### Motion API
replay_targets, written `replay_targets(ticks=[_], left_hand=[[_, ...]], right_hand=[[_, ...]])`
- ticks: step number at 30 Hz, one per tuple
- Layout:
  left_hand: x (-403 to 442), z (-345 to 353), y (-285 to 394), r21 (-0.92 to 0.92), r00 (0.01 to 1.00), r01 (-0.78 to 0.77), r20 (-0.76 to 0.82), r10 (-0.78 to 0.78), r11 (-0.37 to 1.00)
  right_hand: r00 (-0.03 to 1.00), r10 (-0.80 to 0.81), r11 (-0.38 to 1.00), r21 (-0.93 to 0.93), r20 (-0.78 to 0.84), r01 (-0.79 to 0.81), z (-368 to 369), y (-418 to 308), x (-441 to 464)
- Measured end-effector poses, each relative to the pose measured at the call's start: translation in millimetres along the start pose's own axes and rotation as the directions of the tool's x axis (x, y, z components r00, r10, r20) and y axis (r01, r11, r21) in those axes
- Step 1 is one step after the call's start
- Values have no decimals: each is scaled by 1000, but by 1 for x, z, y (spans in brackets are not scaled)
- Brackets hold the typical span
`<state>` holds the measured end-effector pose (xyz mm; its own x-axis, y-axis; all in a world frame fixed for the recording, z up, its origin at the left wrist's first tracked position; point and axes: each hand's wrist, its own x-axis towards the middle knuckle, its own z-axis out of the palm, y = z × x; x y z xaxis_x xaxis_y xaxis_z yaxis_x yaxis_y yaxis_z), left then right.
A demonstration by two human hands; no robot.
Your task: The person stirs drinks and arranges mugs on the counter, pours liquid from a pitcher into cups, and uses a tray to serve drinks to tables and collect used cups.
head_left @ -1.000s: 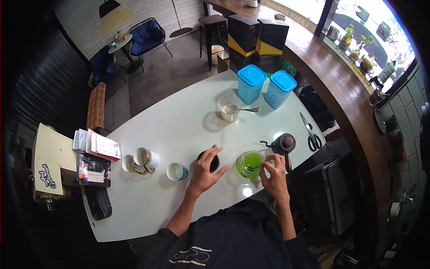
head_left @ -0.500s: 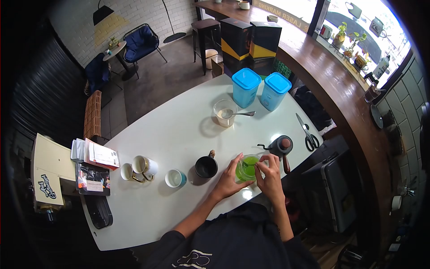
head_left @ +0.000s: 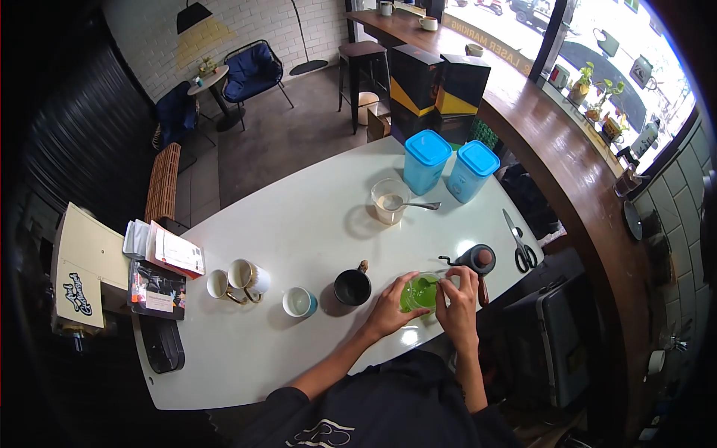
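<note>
Near the table's front edge, my left hand (head_left: 388, 312) is wrapped round the side of a clear cup (head_left: 410, 305) with bright green liquid in it. My right hand (head_left: 458, 308) is closed in a pinch at the cup's right rim, on what looks like a spoon (head_left: 426, 283) whose dark end lies in the liquid. Its handle is mostly hidden by the fingers. A black cup (head_left: 352, 288) with a wooden-looking handle stands just left of my left hand. Behind my right hand is a dark grey pot (head_left: 475, 258) with a thin spout and a brown handle.
On the white table (head_left: 291, 224) are a clear cup (head_left: 388, 213) with a metal spoon, two blue-lidded containers (head_left: 426, 168), scissors (head_left: 520, 243), a small teal-and-white cup (head_left: 299, 302) and two white mugs (head_left: 246, 278). Papers (head_left: 175, 250) lie at the left. A wooden counter (head_left: 553, 142) runs along the right.
The whole view has shifted slightly. My right hand has moved a little within the cup's rim, and the spoon's dark end now shows more clearly in the green liquid.
</note>
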<state>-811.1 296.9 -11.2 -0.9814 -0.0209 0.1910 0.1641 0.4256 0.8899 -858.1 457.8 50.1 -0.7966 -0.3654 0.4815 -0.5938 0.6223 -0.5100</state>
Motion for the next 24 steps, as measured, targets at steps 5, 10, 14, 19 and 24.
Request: replay_targets(ticks=[5,10,14,19,24], left_hand=[[0,1,-6,-6,999,-33,-14,33,999],[0,1,-4,-27,1000,-10,-3,10,1000],[1,-1,-2,-5,1000,-13,-3,13,1000],[1,-1,-2,9,1000,-3,6,2,1000],[1,-2,0,-6,1000,6,16,-6,1000]], right_hand=[[993,-46,991,133,109,31,-2,-4,-2],[978,-78,997,37,191,72,-27,-9,1],[993,-32,997,-60,117,40,-27,-3,4],[999,-18,999,-47,-41,16,-6,5,6],[999,-29,996,86,15,27,1,5,1]])
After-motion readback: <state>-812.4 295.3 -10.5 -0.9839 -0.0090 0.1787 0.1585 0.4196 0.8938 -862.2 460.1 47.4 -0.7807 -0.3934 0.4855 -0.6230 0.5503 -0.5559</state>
